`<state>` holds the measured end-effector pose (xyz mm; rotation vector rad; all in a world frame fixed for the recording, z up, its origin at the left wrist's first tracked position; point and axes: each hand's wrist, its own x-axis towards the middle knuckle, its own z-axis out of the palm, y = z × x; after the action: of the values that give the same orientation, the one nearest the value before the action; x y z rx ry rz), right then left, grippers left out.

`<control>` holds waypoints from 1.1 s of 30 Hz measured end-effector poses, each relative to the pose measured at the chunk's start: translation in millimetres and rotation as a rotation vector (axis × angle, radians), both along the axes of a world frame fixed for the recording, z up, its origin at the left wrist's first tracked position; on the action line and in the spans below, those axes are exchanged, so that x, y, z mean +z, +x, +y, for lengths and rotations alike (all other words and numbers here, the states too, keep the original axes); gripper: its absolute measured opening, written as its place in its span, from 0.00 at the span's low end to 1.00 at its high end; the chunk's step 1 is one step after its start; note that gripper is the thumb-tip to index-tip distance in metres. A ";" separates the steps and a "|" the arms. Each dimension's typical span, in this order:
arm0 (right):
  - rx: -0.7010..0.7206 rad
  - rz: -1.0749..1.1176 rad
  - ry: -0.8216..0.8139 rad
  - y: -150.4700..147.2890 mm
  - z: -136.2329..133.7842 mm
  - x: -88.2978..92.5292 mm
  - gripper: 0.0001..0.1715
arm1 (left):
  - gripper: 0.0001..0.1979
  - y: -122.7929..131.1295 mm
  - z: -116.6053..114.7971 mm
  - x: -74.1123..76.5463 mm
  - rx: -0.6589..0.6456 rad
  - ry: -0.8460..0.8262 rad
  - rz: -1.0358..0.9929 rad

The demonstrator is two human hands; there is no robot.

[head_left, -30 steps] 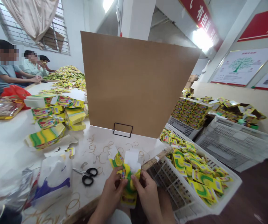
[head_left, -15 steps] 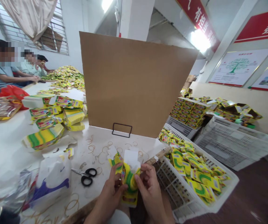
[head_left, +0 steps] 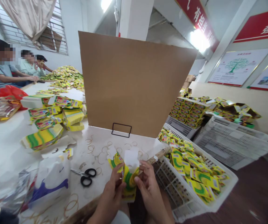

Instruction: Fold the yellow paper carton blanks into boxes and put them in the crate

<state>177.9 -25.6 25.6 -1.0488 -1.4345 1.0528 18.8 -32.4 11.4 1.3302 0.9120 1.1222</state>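
Both hands hold a small yellow and green carton point(head_left: 128, 177) with white flaps open at its top, just above the near edge of the white table point(head_left: 5, 140). My left hand point(head_left: 112, 194) grips its left side with curled fingers. My right hand point(head_left: 149, 189) pinches its right side, fingers bent near the upper flap. Black-handled scissors point(head_left: 86, 176) lie on the table to the left of the hands, among several loose rubber bands point(head_left: 101, 155).
An upright brown cardboard sheet point(head_left: 134, 84) stands behind on a black wire stand point(head_left: 121, 129). A white plastic crate point(head_left: 227, 182) with yellow-green sachets sits to the right, empty crates point(head_left: 232, 140) beyond. Folded cartons point(head_left: 52, 115) are stacked at left. A white plastic bag point(head_left: 52, 179) lies near. People sit at far left.
The carton has been raised slightly and turned between the hands; my right fingers have shifted higher toward the flap. The view has drifted slightly.
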 end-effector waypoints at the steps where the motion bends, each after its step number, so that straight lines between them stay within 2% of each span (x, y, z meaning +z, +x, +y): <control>1: -0.021 0.049 -0.008 0.4 0.1 -1.3 0.29 | 0.30 0.4 0.3 0.5 -0.031 -0.020 -0.079; 3: -0.031 0.053 -0.007 2.1 0.4 -2.6 0.27 | 0.32 -0.8 1.1 3.1 -0.104 -0.028 -0.180; 7: 0.054 -0.036 -0.029 8.8 -1.0 2.0 0.18 | 0.31 -9.4 0.7 11.4 -0.235 -0.071 -0.209; 11: 0.102 -0.090 -0.031 14.5 -3.9 9.1 0.19 | 0.31 -15.0 -2.7 15.6 -0.347 -0.130 -0.191; 15: 0.076 -0.156 -0.009 15.2 -4.1 11.3 0.20 | 0.21 -10.8 -6.0 17.4 -0.418 -0.133 -0.249; 17: 0.050 -0.169 0.041 13.6 -3.5 10.7 0.19 | 0.21 -7.4 -7.8 19.9 -0.409 -0.146 -0.254; 19: 0.001 -0.104 0.055 11.1 -2.5 9.0 0.15 | 0.28 -4.5 -9.7 23.1 -0.381 -0.154 -0.259; 20: -0.029 -0.049 0.046 9.9 -1.9 7.9 0.16 | 0.33 -3.5 -10.3 24.6 -0.358 -0.152 -0.261; 22: -0.078 0.037 0.023 8.7 -0.5 6.4 0.25 | 0.39 -2.2 -10.5 26.1 -0.319 -0.141 -0.252; 23: -0.081 0.040 0.037 9.0 0.1 6.4 0.24 | 0.40 -2.0 -9.8 26.0 -0.309 -0.133 -0.244; 25: -0.057 -0.035 0.126 11.7 0.9 8.1 0.14 | 0.35 -2.1 -7.5 24.1 -0.302 -0.118 -0.229; 26: -0.048 -0.082 0.183 13.7 0.7 9.9 0.12 | 0.31 -2.3 -6.0 22.5 -0.292 -0.104 -0.221; 28: -0.029 -0.140 0.245 17.7 -0.7 14.6 0.16 | 0.26 -2.7 -3.1 19.3 -0.250 -0.080 -0.195; 30: 0.014 -0.148 0.145 19.4 -3.3 19.6 0.18 | 0.25 -2.3 -1.1 17.0 -0.214 -0.083 -0.174; 33: 0.109 -0.126 -0.117 16.7 -6.6 24.6 0.25 | 0.27 0.0 0.3 15.6 -0.194 -0.099 -0.173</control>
<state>194.6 -32.2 50.1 -1.1488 -1.5614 1.1783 18.8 -32.1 27.0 1.1934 0.6876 1.0118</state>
